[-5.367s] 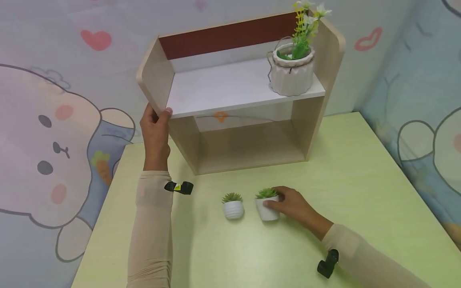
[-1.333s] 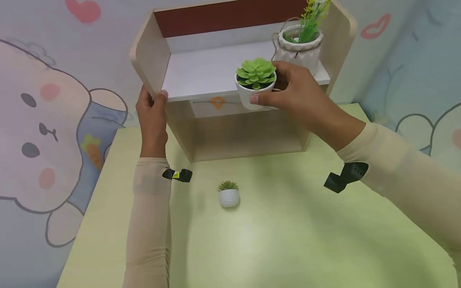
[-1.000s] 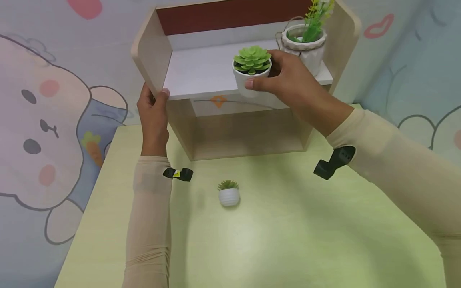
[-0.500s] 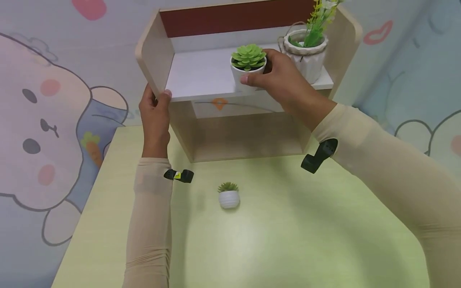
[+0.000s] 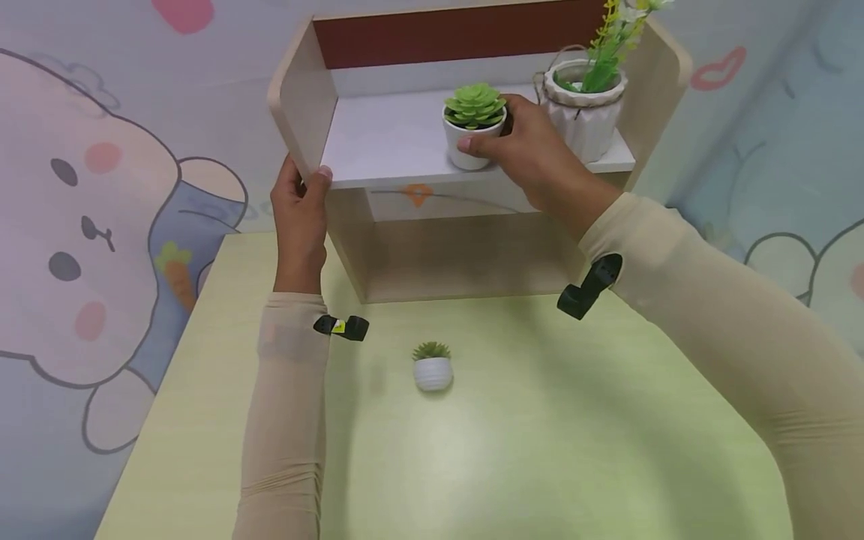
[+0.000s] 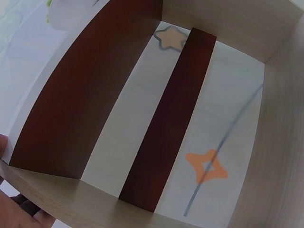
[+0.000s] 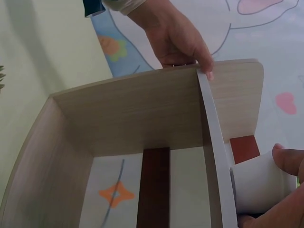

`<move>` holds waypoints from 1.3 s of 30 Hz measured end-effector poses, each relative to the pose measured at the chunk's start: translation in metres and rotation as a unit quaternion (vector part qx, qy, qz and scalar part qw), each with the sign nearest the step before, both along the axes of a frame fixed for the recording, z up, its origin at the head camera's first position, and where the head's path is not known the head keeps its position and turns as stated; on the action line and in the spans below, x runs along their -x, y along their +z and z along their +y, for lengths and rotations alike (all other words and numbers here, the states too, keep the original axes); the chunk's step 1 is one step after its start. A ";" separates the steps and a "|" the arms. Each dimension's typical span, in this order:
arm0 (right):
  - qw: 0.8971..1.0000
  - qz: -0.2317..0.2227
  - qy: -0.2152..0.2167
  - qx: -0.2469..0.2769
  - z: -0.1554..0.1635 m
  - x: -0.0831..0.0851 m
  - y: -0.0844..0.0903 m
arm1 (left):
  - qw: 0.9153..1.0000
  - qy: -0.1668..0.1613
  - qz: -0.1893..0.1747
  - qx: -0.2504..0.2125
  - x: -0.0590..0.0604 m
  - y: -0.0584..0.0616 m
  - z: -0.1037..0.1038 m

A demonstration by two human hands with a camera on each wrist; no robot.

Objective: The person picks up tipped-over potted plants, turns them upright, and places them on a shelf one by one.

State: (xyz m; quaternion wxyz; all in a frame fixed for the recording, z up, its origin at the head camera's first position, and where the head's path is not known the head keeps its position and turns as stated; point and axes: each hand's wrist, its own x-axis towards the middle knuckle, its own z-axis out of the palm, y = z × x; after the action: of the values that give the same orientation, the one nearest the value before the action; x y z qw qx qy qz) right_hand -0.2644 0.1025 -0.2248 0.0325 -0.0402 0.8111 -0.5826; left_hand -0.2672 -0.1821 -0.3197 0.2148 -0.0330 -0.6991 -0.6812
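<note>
Head view: smooth round white pot

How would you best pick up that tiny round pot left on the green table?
Probably from above: pinch the small round pot across its white ribbed belly, below the green tuft. It stands upright and alone on the table, so both sides are free.

The right hand covered the right side of the small pot, and in the right wrist view the picture's edge cut that pot off. The flowers in the far ribbed pot ran off the top edge. Only a fingertip of the left hand showed in the left wrist view.
</note>
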 end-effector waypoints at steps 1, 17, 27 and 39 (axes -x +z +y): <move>1.000 0.003 -0.001 0.000 0.000 0.001 -0.001 | 1.000 -0.001 0.004 0.000 0.000 0.000 0.000; 1.000 0.020 -0.017 -0.005 -0.008 0.002 -0.001 | 1.000 -0.002 0.011 0.009 0.001 -0.001 -0.001; 0.998 0.011 -0.011 -0.061 -0.002 -0.004 -0.007 | 1.000 0.008 0.005 0.016 0.000 -0.005 0.001; 0.995 0.069 0.008 0.069 0.017 -0.059 -0.037 | 1.000 0.015 -0.001 0.022 0.001 -0.002 0.001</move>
State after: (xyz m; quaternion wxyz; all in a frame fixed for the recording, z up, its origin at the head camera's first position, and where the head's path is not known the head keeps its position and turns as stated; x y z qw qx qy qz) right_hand -0.2053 0.1191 -0.2619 -0.0216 -0.0884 0.7690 -0.6327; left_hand -0.2685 -0.1812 -0.3219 0.2234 -0.0269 -0.7148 -0.6621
